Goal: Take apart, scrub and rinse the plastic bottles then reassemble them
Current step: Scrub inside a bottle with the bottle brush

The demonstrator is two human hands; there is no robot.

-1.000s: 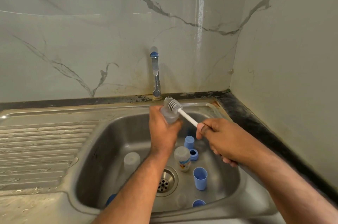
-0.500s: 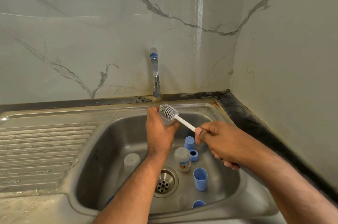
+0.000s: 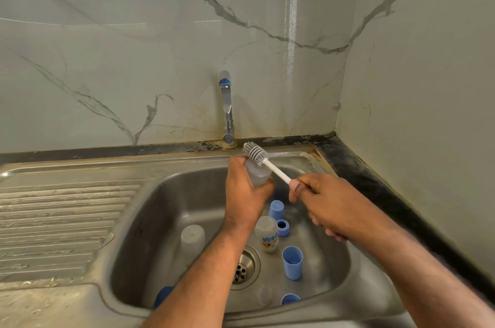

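Scrubbing mid-stroke: grey bristled bottle brush with white handle (image 3: 255, 153) has risen out above the clear plastic bottle (image 3: 257, 173) since half a second ago. Left hand (image 3: 245, 193) fingers wrap the bottle above the steel sink's (image 3: 139, 220) back edge; right hand (image 3: 324, 200) fingers pinch the handle. Rinsing looks next.

No word, number or brand can be read anywhere in the view. The only printed mark is a coloured label, blue above and orange below, on the frosted bottle (image 3: 266, 234) standing upside down in the sink (image 3: 171, 193) by the drain; its lettering is too small and blurred to make out. The blue spot on top of the tap (image 3: 225, 83) is a plain colour patch with no legible sign.
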